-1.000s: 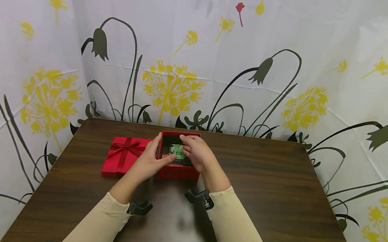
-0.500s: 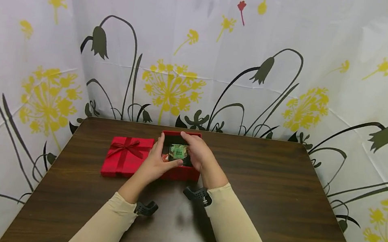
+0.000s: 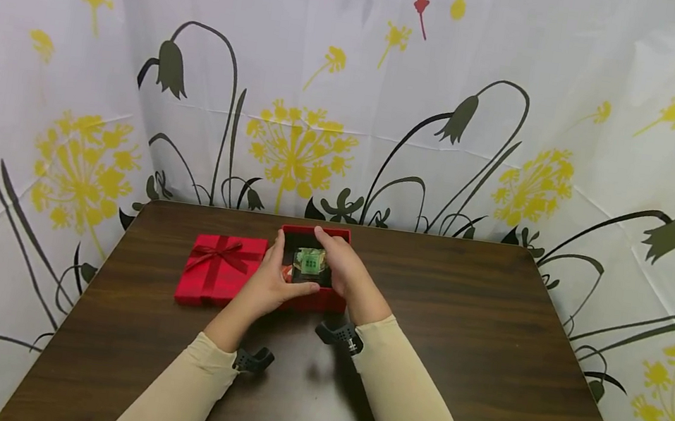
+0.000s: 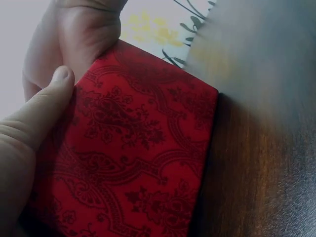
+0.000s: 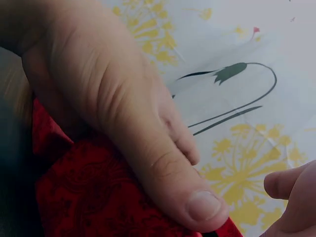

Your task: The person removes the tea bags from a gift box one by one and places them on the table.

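A red gift box (image 3: 319, 300) stands uncovered near the table's far edge. Inside lies a small item with a green top (image 3: 309, 261), and a bit of something orange-red shows beside it. My left hand (image 3: 266, 288) holds the box at its left side, fingers along that wall and thumb reaching across the near rim; the same thumb (image 4: 44, 103) shows over the patterned wall. My right hand (image 3: 350, 270) lies over the right rim, its thumb (image 5: 182, 197) stretched along the red box. Its other fingers are mostly hidden.
Left of the box lies the red lid (image 3: 221, 270) with a dark red ribbon bow. Both rest on a dark wooden table (image 3: 461, 340). A white curtain (image 3: 354, 85) printed with flowers hangs behind. Dark camera mounts (image 3: 254, 359) sit at the wrists.
My right hand has settled from above the box onto its right rim. My left hand has shifted right along the box, its thumb further across the front. More of the green item shows.
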The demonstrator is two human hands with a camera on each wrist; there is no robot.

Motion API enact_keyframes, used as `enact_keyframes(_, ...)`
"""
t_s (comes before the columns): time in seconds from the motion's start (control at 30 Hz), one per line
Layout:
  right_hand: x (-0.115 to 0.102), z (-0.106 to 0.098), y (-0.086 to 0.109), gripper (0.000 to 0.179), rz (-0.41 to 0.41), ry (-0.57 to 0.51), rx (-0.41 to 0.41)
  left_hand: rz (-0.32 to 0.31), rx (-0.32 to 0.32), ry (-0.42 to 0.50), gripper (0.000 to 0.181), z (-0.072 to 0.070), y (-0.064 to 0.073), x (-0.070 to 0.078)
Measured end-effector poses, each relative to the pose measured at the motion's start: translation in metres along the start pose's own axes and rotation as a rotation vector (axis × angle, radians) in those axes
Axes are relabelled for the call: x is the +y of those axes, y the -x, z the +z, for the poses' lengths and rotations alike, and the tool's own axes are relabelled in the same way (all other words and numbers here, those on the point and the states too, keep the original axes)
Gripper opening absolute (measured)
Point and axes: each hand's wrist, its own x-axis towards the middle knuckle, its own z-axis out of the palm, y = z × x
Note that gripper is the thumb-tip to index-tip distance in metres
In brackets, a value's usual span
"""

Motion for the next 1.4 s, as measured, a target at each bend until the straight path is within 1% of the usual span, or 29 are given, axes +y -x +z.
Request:
enact_keyframes(0.07, 0.001, 0.000, -0.001, 0.087, 0.006, 0.006, -0.001, -0.001, -0.001, 0.018, 0.139, 0.000, 0.001, 0.001)
enact_keyframes(0.13, 0.001, 0.001, -0.003, 0.085, 0.015, 0.008, -0.019, 0.000, -0.003, 0.031, 0.140, 0.000, 0.001, 0.001)
enact_keyframes(0.3, 0.002, 0.000, -0.007, 0.069, 0.035, -0.027, -0.090, 0.011, 0.000, 0.053, 0.141, 0.001, 0.001, 0.000)
enact_keyframes(0.43, 0.002, -0.001, -0.008, 0.062, 0.028, -0.035, -0.118, 0.017, 0.002, 0.067, 0.139, 0.001, 0.001, 0.000)
enact_keyframes(0.63, 0.000, -0.001, -0.011, 0.060, 0.011, 0.005, -0.118, 0.013, -0.004, 0.077, 0.140, 0.000, 0.001, 0.001)
enact_keyframes(0.77, 0.000, 0.001, -0.011, 0.055, 0.007, 0.039, -0.095, 0.007, -0.007, 0.067, 0.139, 0.000, 0.001, 0.001)
enact_keyframes(0.9, -0.001, 0.002, -0.008, 0.054, 0.011, 0.059, -0.078, 0.000, -0.010, 0.058, 0.140, 0.000, 0.002, 0.001)
enact_keyframes(1.1, 0.001, 0.003, -0.010, 0.058, 0.017, 0.102, -0.098, -0.009, -0.016, 0.054, 0.143, 0.000, 0.003, 0.002)
enact_keyframes(1.4, 0.002, 0.002, -0.011, 0.048, 0.022, 0.146, -0.136, -0.005, -0.012, 0.049, 0.144, 0.000, 0.002, 0.001)
